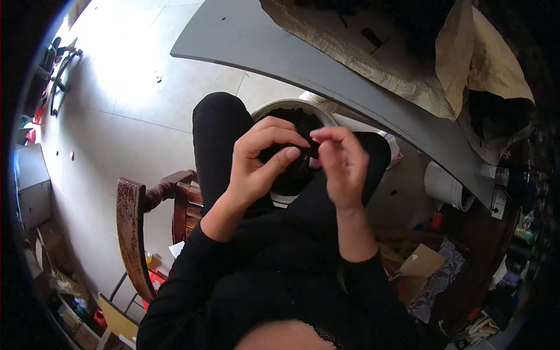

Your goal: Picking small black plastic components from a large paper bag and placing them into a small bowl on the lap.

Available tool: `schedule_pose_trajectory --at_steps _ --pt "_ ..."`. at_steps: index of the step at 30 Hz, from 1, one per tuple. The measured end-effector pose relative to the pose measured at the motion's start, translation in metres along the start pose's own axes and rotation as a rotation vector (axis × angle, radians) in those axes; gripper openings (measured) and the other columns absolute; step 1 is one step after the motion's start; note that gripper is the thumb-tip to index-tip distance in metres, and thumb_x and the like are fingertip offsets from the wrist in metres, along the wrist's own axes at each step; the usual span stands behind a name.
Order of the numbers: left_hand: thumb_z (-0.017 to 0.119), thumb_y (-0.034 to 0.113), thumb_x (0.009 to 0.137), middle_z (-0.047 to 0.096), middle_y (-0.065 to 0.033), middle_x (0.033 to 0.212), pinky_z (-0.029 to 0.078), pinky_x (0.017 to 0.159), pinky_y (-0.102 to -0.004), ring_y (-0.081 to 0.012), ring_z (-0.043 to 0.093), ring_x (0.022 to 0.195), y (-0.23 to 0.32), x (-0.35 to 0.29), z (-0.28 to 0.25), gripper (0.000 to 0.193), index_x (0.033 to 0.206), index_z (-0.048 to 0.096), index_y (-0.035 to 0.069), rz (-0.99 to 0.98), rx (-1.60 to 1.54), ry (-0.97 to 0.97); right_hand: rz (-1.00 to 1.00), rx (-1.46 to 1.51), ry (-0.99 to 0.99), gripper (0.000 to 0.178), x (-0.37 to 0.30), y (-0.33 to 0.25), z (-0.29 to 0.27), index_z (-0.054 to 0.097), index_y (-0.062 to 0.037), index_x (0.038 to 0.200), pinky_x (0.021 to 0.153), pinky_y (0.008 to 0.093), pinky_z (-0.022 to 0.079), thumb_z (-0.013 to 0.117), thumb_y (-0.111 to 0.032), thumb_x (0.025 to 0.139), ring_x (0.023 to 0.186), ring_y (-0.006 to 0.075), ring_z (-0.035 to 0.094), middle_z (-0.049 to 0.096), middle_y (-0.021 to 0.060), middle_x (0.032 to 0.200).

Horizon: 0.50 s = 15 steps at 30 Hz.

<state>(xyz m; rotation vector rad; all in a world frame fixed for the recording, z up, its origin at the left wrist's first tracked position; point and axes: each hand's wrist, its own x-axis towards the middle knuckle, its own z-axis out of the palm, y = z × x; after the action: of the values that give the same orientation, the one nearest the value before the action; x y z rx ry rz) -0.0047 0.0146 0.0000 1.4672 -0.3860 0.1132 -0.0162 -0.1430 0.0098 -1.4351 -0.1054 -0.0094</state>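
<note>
My left hand [262,154] pinches a small black piece [307,153] between thumb and fingertips, above my lap. Close beside it, my right hand [345,166] has its fingers curled toward the same piece and is slightly blurred. Whatever those right fingers hold, if anything, is hidden. Beneath both hands a round, pale-rimmed bowl [263,109] sits between my knees, filled with dark, loose-looking pieces [296,118]. My hands cover part of the bowl.
A grey tabletop [233,42] crosses the upper right, carrying a large crumpled brown paper bag [373,64] with dark stuff inside. At my left is a worn wooden chair arm [132,221]. A white bucket [446,185] and cardboard [421,261] lie to the right.
</note>
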Motion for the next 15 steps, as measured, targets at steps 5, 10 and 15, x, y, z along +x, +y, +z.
schedule_pose_trajectory --at_steps 5,10,15 --pt "0.064 0.004 0.073 0.057 -0.0094 0.082 0.044 0.071 -0.0275 -0.0194 0.056 0.079 -0.001 -0.002 -0.007 0.01 0.082 0.064 -0.001 -0.042 0.021 0.011 -0.373 -0.652 0.267 0.014 0.096 0.001 -0.046 0.062 -0.0051 0.09 0.057 0.0258 0.044 0.054 -0.016 0.086 0.066 0.0138 0.055 0.06 0.0055 0.082" --pt "0.065 0.004 0.071 0.059 -0.0106 0.088 0.046 0.072 -0.0313 -0.0245 0.058 0.087 -0.003 -0.004 -0.005 0.029 0.1 0.062 0.003 -0.384 0.383 -0.409 -0.467 -1.408 0.329 0.022 0.197 0.018 -0.104 0.063 -0.0041 0.097 0.069 0.0375 0.048 0.058 -0.018 0.08 0.081 0.0301 0.06 0.061 0.0144 0.097" --pt "0.065 0.001 0.07 0.055 -0.0139 0.105 0.043 0.085 -0.036 -0.0303 0.051 0.104 -0.016 -0.003 -0.01 0.051 0.119 0.053 0.007 0.016 0.527 -0.3 -0.217 -1.253 0.104 0.026 0.193 0.007 -0.09 0.063 -0.0041 0.1 0.071 0.0296 0.047 0.061 -0.014 0.077 0.082 0.0193 0.061 0.064 0.0118 0.092"
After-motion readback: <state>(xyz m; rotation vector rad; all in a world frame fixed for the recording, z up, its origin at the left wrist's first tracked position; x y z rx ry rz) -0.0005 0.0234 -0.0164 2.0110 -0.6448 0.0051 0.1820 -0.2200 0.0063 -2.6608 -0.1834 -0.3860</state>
